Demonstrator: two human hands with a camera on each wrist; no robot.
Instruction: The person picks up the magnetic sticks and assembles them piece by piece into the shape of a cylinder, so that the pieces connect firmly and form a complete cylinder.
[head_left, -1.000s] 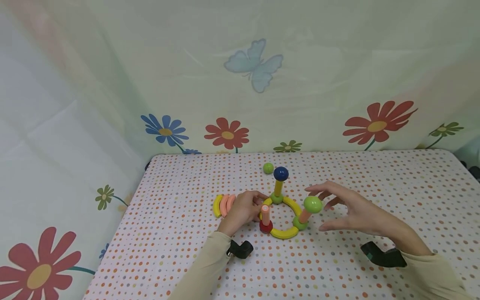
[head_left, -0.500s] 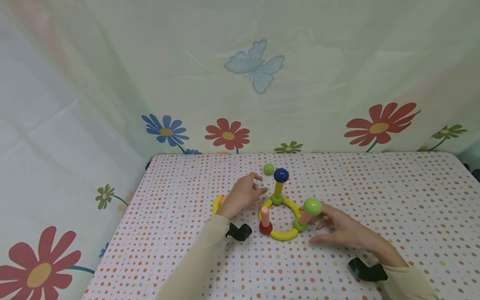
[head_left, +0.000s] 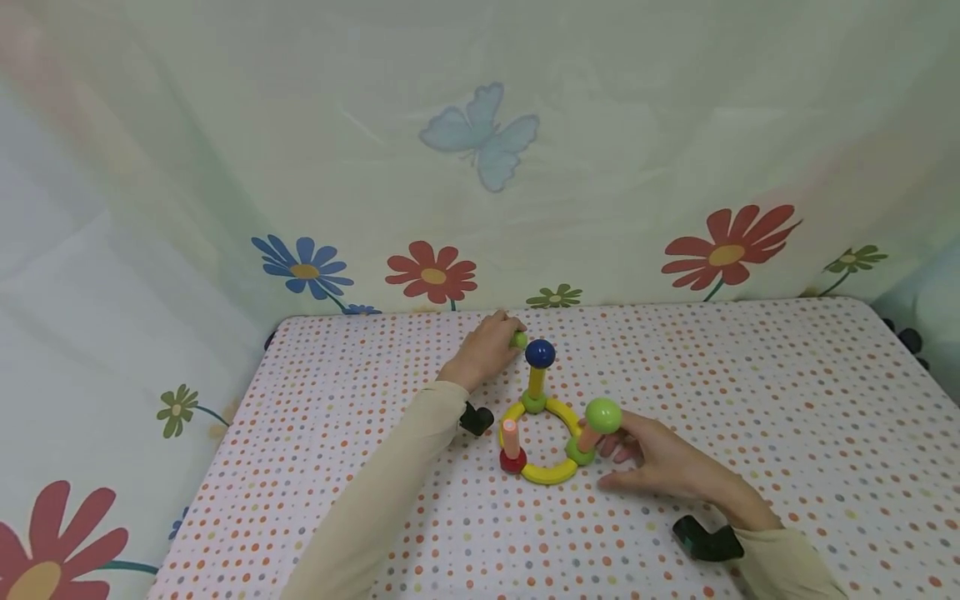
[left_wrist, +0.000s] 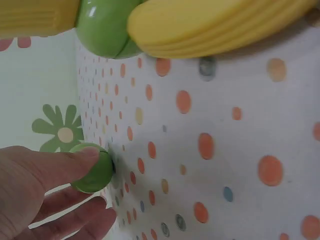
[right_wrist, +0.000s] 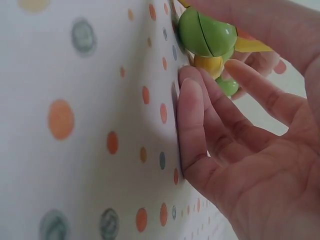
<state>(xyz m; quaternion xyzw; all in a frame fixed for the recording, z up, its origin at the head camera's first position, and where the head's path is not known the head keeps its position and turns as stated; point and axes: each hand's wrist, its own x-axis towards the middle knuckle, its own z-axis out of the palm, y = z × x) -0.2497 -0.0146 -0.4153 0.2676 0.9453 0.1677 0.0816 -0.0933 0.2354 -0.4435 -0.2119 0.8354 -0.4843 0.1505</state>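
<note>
Currently left hand (head_left: 483, 348) reaches far, fingers pinching small green ball (head_left: 519, 340). Right hand (head_left: 663, 460) sits right of yellow ring (head_left: 550, 474), fingers apart, bent.

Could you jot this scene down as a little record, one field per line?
Left hand: gripping a loose green ball
Right hand: beside the green-topped pink stick; contact unclear
Yellow ring: curved pieces, lying on the dotted tablecloth
Yellow stick: topped by a blue ball
Bare pink stick: on a red ball
Backdrop: butterfly and flowers
</note>
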